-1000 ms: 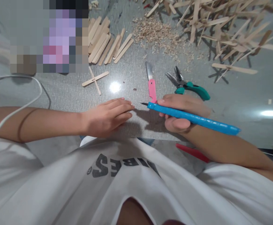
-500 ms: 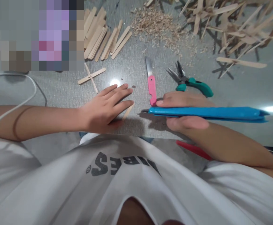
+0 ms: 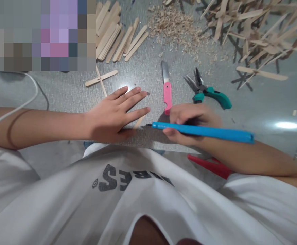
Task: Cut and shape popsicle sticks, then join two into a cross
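Observation:
My left hand lies flat on the table, palm down and fingers spread. A pale wooden craft stick shows partly from under its thumb side; the rest is hidden. My right hand grips a long blue pen-shaped tool between thumb and fingers. Its thin dark metal tip points left, close to the stick's visible end; I cannot tell whether they touch. Just beyond my right hand lies a knife with a pink handle. Green-handled pliers rest to its right with jaws apart.
Two crossed craft sticks lie beyond my left hand. Further back are a pile of loose craft sticks, wood shavings and a heap of crossed sticks. A white cable passes over my left forearm. Something red is below the table edge.
My right hand and the blue tool have moved left, bringing the tip nearer the stick. The tool is now tilted, its rear end lower in view. My left hand stays flat.

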Tool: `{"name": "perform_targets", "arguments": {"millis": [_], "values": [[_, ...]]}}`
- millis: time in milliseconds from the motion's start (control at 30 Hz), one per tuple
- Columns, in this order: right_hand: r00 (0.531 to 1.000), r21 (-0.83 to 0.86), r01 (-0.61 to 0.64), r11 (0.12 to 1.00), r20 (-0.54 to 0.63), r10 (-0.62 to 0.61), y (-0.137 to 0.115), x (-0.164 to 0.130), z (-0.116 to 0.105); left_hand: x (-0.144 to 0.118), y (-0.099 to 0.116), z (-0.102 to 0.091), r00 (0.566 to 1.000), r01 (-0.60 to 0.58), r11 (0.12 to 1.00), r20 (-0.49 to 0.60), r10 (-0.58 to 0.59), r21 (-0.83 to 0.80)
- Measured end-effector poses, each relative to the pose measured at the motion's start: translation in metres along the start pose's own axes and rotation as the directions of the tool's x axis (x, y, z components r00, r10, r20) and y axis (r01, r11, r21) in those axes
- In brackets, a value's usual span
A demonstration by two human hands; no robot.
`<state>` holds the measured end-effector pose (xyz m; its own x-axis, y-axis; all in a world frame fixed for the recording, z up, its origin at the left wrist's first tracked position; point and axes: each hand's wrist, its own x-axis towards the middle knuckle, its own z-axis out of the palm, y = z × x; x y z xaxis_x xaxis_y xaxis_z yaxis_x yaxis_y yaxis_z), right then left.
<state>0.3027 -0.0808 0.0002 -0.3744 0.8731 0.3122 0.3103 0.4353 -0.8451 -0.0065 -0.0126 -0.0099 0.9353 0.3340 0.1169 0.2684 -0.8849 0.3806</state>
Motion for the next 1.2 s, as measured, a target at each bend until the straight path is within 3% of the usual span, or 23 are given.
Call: {"name": "perform_targets", "arguments": {"millis": [100,200,400,533,733,867,1033,1200], "values": [[0.949,0.029,0.316,0.948,-0.033,-0.315,0.002,0.008,0.000,0.000,-0.002,-0.001,1.000,-0.008,1.000,0.002,0.008,-0.012],[0.911,-0.098,0.379,0.920,-0.132,-0.390,0.004,0.010,0.000,0.001,-0.006,-0.004,1.000,-0.004,0.999,0.023,0.005,-0.037],[0.973,0.026,0.217,0.976,0.075,-0.219,0.002,0.004,-0.003,0.003,-0.009,-0.008,0.999,0.048,0.994,0.010,-0.047,-0.100],[0.963,-0.047,0.266,0.963,0.064,-0.263,0.001,0.000,0.007,0.002,-0.008,-0.006,0.997,0.077,0.996,0.012,-0.076,-0.055],[0.968,-0.115,0.242,0.963,-0.038,-0.248,0.006,-0.005,0.011,0.002,-0.008,-0.004,0.998,0.056,0.998,-0.007,-0.057,-0.043],[0.963,-0.155,0.270,0.950,0.020,-0.270,0.004,-0.002,0.004,0.001,-0.008,-0.003,0.998,0.058,0.995,-0.022,-0.060,-0.077],[0.978,-0.202,0.196,0.960,0.115,-0.175,-0.007,0.002,-0.003,0.002,-0.006,-0.004,0.997,0.063,0.988,-0.037,-0.068,-0.140],[0.958,-0.226,0.282,0.933,0.129,-0.258,-0.006,0.008,-0.004,0.003,-0.006,-0.005,0.997,0.062,0.991,-0.029,-0.066,-0.118]]}}
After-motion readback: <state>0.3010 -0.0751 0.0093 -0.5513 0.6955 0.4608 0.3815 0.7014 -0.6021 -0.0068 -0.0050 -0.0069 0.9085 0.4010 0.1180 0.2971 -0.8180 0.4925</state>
